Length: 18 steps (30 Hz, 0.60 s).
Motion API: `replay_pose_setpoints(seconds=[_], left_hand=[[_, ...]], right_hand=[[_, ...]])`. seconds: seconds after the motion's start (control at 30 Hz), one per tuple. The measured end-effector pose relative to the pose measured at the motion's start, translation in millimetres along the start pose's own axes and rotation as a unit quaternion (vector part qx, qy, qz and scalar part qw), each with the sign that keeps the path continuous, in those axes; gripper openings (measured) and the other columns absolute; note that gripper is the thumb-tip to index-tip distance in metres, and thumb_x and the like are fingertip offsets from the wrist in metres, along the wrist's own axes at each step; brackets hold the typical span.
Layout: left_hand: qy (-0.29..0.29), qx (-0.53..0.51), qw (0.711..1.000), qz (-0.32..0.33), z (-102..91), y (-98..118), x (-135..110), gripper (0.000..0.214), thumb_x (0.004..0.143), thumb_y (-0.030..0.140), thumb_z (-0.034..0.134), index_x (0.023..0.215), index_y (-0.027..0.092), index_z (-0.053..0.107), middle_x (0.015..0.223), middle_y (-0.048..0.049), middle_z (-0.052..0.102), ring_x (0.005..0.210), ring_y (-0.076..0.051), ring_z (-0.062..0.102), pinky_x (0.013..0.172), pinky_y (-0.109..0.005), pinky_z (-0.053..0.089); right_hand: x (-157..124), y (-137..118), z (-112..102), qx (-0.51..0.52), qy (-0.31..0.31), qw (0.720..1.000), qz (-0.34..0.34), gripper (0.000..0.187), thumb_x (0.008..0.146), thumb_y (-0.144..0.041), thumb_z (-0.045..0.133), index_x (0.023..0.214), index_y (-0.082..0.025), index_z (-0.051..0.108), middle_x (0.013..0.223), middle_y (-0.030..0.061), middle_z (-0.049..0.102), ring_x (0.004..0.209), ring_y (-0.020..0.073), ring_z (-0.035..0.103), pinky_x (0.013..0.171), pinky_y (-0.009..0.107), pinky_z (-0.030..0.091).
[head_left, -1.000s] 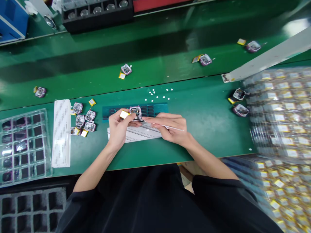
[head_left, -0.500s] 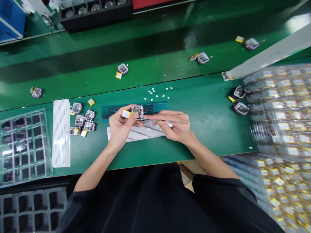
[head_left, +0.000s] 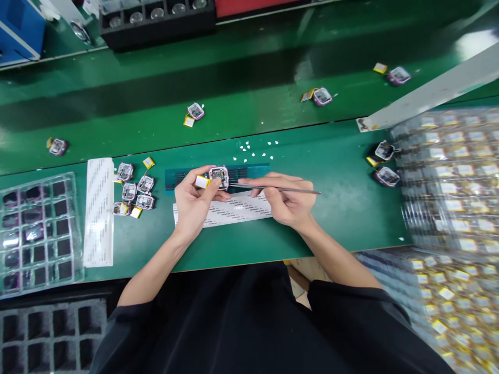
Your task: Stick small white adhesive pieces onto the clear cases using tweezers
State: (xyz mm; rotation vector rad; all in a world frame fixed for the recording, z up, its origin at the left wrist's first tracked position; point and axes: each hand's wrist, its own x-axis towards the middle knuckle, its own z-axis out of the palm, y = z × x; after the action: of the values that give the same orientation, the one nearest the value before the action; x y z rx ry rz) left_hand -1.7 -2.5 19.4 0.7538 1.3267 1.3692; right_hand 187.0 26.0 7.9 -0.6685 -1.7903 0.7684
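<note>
**Bench item: small square module held for tweezer work**

Left hand (head_left: 193, 205): fingers closed around a small square purple-rimmed electronic module (head_left: 219, 177), lifted just above the green work mat (head_left: 331, 208). A small yellow-and-white rectangular battery pack (head_left: 202, 182) sits against the module's left edge, under the thumb and forefinger.

Right hand (head_left: 286, 202): fingers pinched on slim silver metal tweezers (head_left: 273, 189), which lie nearly level, tips pointing left and meeting the module's right side. Whether the tips hold anything is too small to tell.

Beneath both hands: a white printed label strip (head_left: 226, 210) lying flat on the mat, and just behind it a dark blue slotted strip (head_left: 249, 171).

Nearby stock:
- Cluster of like square modules (head_left: 134, 189) with yellow packs, left of the hands.
- Long white paper strip (head_left: 99, 210) beside that cluster.
- Clear plastic compartment tray (head_left: 37, 228) at far left, some cells filled.
- Scatter of tiny white bits (head_left: 253, 149) behind the blue strip.
- Two dark-rimmed modules (head_left: 384, 163) at the right edge of the mat.
- Stacked clear trays of yellow battery packs (head_left: 448, 182) at far right.
- Single modules spaced along the glossy green conveyor belt (head_left: 234, 78) behind the mat.
</note>
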Motion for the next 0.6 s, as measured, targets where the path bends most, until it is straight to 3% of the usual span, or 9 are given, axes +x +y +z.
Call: replay_pose_setpoints(seconds=[0.37,0.6], left_hand=[[-0.008,0.003,1.0,-0.015,0.4,-1.9,0.4,0.036,0.073,0.036,0.087,0.1,0.021,0.069,0.074,0.0014,0.073,0.052,-0.016,0.073,0.051,-0.025,0.061],[-0.015,-0.019,0.999,-0.034,-1.0,-5.7,1.4,0.039,0.071,0.034,0.086,0.103,0.021,0.068,0.077,0.0011,0.074,0.059,-0.016,0.075,0.059,-0.026,0.064]], right_hand=[[-1.5,2.8,0.9,-0.009,-0.043,0.999,0.023,0.027,0.102,-0.021,0.055,0.117,-0.023,0.077,0.085,0.0032,0.08,0.065,0.0148,0.07,0.058,0.029,0.056],[0.7,4.9,0.2,-0.003,-0.009,1.0,0.008,0.03,0.101,-0.018,0.054,0.121,-0.026,0.076,0.098,0.003,0.081,0.069,0.0146,0.072,0.062,0.03,0.058]])
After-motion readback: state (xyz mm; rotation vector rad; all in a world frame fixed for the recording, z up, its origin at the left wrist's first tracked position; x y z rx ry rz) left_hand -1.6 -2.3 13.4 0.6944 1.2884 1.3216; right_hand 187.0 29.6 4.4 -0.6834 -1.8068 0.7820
